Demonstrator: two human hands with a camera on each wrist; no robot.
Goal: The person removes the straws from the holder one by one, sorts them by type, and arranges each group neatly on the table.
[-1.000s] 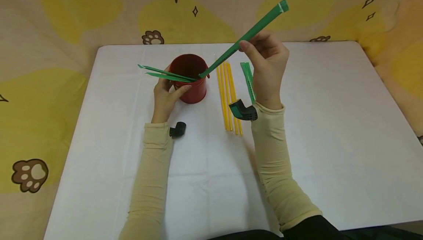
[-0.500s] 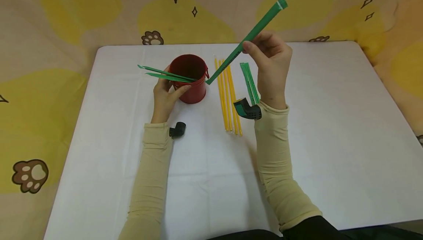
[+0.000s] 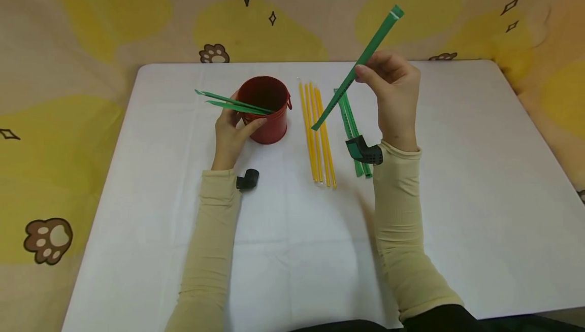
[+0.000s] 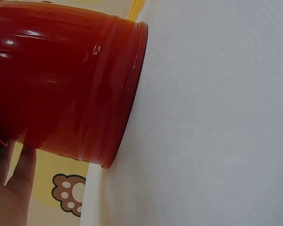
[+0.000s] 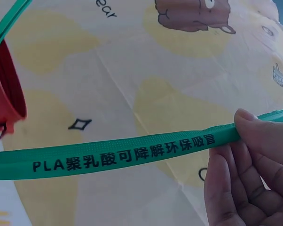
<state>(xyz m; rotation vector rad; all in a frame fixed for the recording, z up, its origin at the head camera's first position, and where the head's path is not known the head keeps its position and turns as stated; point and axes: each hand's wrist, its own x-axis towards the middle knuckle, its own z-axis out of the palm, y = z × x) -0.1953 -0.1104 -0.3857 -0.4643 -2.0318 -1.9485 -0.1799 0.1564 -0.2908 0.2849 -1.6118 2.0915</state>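
My left hand (image 3: 233, 136) grips the side of a small red bucket (image 3: 269, 129), thumb in front and fingers behind. Two green wrapped straws (image 3: 228, 104) stick out of the bucket's mouth, leaning left over the rim. My right hand (image 3: 395, 96) pinches another green wrapped straw (image 3: 340, 93) near its middle, held slanted in the air above the table. Dark printed characters show on the wrapper (image 5: 122, 157) in the right wrist view. In the left wrist view the bucket (image 4: 61, 80) fills the upper left, and fingers (image 4: 24, 172) touch its side.
Several yellow straws (image 3: 309, 144) lie side by side on the white table (image 3: 283, 251), right of the bucket. Green wrapped straws (image 3: 349, 116) lie beyond them, partly covered by the right wrist camera (image 3: 364, 150). A patterned cloth (image 3: 301, 12) hangs behind the table.
My right hand has drawn the green wrapped straw from the bucket's rim toward the right, and its lower end is now over the yellow straws. My left hand and the bucket stay put.
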